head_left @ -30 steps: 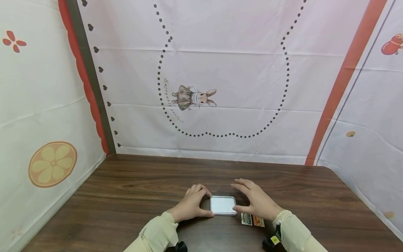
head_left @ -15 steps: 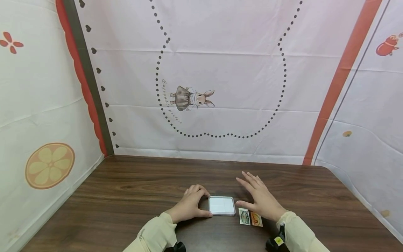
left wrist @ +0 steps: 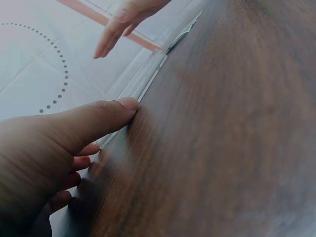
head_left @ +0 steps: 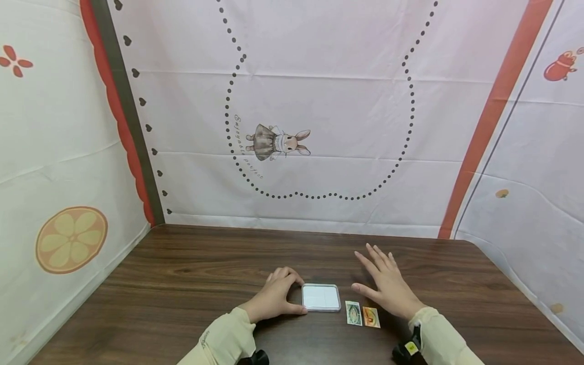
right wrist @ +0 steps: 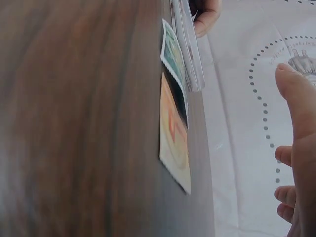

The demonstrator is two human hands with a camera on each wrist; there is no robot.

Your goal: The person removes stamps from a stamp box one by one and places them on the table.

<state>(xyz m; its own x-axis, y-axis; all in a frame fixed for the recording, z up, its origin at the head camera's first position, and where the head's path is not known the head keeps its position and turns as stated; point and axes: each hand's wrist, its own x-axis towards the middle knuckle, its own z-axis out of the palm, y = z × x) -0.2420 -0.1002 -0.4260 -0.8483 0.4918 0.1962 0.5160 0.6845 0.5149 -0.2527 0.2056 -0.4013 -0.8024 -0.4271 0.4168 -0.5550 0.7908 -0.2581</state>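
A flat rectangular case [head_left: 321, 297] with clear edges and a white inside lies on the wooden table. My left hand [head_left: 275, 295] holds its left end, thumb at the near corner and index finger at the far one. The thumb presses the case's side in the left wrist view. To the right of the case lie two small stamps, a green stamp [head_left: 353, 313] and an orange stamp [head_left: 371, 317], their edges slightly raised in the right wrist view. Beyond them, my right hand [head_left: 388, 286] is held above the table with spread fingers and nothing in it.
Dark wood-grain tabletop [head_left: 219, 253] stretches around both hands. A white printed cloth [head_left: 337, 116] with a rabbit figure hangs behind it, and more cloth closes off the left and right sides.
My right hand has moved away from the case, rightward and farther back, with its fingers spreading; both stamps now show fully. My left hand and the case stay in place.
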